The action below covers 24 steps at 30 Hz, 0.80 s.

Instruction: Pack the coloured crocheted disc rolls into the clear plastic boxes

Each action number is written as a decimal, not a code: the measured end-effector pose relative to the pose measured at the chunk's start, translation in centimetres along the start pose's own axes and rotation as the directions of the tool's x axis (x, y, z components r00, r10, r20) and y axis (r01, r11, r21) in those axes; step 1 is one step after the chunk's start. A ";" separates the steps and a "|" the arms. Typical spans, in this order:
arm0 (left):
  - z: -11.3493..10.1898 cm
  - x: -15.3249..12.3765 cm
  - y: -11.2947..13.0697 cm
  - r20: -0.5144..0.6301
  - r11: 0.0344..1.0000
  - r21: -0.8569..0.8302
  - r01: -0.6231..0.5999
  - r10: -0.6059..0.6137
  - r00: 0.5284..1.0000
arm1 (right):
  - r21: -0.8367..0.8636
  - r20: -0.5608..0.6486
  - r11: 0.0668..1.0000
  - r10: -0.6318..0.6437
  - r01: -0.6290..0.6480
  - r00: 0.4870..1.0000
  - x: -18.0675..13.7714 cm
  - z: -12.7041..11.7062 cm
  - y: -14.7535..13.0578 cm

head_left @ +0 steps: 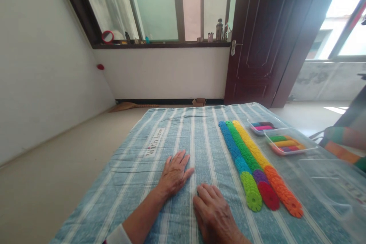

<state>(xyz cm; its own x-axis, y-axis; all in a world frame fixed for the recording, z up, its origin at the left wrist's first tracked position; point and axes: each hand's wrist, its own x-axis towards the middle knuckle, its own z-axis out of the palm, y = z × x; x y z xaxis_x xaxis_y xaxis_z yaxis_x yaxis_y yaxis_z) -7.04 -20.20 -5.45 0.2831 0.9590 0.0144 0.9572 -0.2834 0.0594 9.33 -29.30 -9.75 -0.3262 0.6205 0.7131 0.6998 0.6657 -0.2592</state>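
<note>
My left hand (175,173) lies flat on the blue-and-white striped tablecloth (183,133), fingers stretched out and holding nothing. To its right and nearer to me, my right hand (213,209) rests on the cloth, its fingers bent and drawn together; no object shows in it, though its underside is hidden. Further right lie three long rows of overlapping notched plastic discs: a blue and light-green row (238,160), a green, purple and red row (250,156), and a yellow and orange row (267,164). Neither hand touches the rows.
Two clear plastic boxes (291,152) (259,131) with coloured discs stand beyond the rows. A clear plastic container or lid (328,187) lies at the right edge. A dark red door (263,38) and a windowsill (166,45) with small items are behind the table.
</note>
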 end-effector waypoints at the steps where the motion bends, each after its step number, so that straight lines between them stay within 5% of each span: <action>1: -0.1 0.0 0.0 0.006 1.000 -0.001 0.002 -0.002 1.000 | -0.002 -0.003 1.000 0.000 0.000 1.000 0.0 0.0 0.0; 24: -0.4 0.1 0.3 0.016 1.000 -0.014 0.001 -0.001 1.000 | -0.016 -0.002 1.000 -0.011 0.011 1.000 0.0 -0.1 0.0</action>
<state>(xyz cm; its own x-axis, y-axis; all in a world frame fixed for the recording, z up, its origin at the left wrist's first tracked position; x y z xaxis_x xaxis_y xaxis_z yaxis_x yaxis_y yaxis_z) -6.72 -20.16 -5.02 0.2828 0.9592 -0.0018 0.9566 -0.2820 0.0730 9.42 -29.33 -9.64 -0.3327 0.6123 0.7172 0.7062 0.6658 -0.2408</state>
